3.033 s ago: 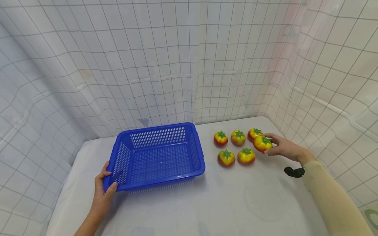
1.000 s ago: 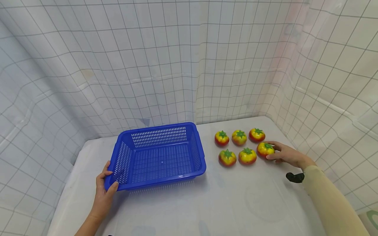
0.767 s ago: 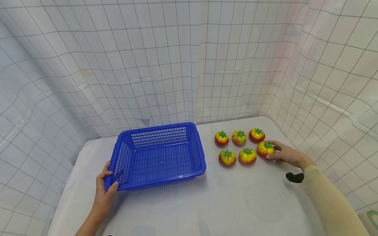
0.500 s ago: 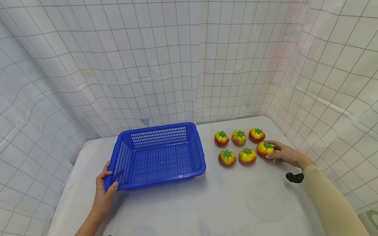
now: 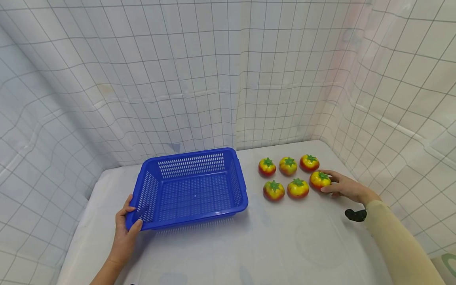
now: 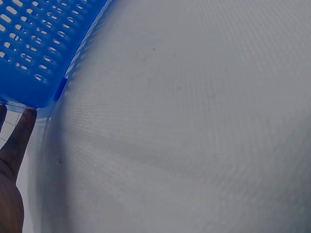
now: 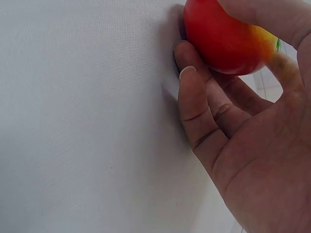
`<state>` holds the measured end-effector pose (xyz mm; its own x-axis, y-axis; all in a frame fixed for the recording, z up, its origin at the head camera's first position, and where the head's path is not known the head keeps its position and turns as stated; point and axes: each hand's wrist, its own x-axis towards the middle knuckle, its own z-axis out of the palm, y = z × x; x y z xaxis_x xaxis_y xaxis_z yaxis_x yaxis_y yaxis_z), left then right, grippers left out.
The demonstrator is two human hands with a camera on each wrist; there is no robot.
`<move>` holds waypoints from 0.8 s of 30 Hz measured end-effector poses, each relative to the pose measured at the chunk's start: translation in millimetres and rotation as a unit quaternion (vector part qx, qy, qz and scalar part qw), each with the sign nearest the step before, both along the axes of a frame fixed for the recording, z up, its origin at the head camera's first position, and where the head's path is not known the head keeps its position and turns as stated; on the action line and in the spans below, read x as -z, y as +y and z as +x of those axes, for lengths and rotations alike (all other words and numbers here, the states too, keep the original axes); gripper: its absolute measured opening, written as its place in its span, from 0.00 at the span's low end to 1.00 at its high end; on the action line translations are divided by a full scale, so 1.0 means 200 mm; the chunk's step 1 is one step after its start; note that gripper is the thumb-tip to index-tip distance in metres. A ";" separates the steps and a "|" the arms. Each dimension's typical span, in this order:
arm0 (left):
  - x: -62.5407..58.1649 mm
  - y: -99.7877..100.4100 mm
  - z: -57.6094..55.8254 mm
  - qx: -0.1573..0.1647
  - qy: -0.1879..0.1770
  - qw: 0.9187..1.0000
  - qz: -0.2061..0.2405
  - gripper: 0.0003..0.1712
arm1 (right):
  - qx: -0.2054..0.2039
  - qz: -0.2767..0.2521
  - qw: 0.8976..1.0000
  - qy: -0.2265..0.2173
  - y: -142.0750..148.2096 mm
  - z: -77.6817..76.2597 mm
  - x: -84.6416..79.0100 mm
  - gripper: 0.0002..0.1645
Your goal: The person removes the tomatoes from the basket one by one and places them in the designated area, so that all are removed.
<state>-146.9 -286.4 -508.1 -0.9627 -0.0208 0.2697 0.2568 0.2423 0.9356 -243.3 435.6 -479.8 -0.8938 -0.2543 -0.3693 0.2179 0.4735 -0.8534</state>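
At the front-left corner of the blue plastic basket [image 5: 194, 194], my left hand [image 5: 122, 233] grips the rim, thumb outside and fingers over the left edge. In the left wrist view, a fingertip touches the lower corner of the slotted basket [image 6: 43, 53]. My right hand [image 5: 347, 187] holds a red-and-yellow tomato [image 5: 320, 181] with a green star-shaped top, at the right end of the front row. In the right wrist view, thumb and fingers curl round the tomato [image 7: 223, 39], close to the white cloth. Two more tomatoes, one yellow-green [image 5: 274, 190] and one yellow [image 5: 298, 189], sit left of it.
Behind them is a back row: a left tomato [image 5: 267, 167], a middle tomato [image 5: 287, 166] and a right tomato [image 5: 309, 163]. The basket stands left of both rows on the white-covered table [image 5: 270, 245]. Checked white curtains [image 5: 221, 79] enclose the back and sides.
Since three seconds ago, my right hand has brought the tomato down and nearer me, from beside the back-right one to the front row's end. Over the last second both hands have stayed still.
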 end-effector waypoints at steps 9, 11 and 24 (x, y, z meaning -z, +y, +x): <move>0.00 0.00 0.00 -0.001 0.004 1.000 0.000 0.24 | -0.002 0.003 1.000 0.005 0.01 0.00 0.01 0.54; 0.00 0.00 0.00 0.000 0.005 1.000 0.001 0.24 | -0.002 0.003 1.000 0.003 0.01 0.00 0.01 0.55; 0.00 0.00 0.00 0.000 0.003 1.000 -0.002 0.23 | 0.000 0.010 1.000 -0.001 0.00 0.01 0.00 0.57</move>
<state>-147.1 -286.3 -507.2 -0.9614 -0.0196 0.2746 0.2616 0.2462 0.9333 -241.6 435.1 -480.6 -0.8931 -0.2466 -0.3762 0.2198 0.4905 -0.8433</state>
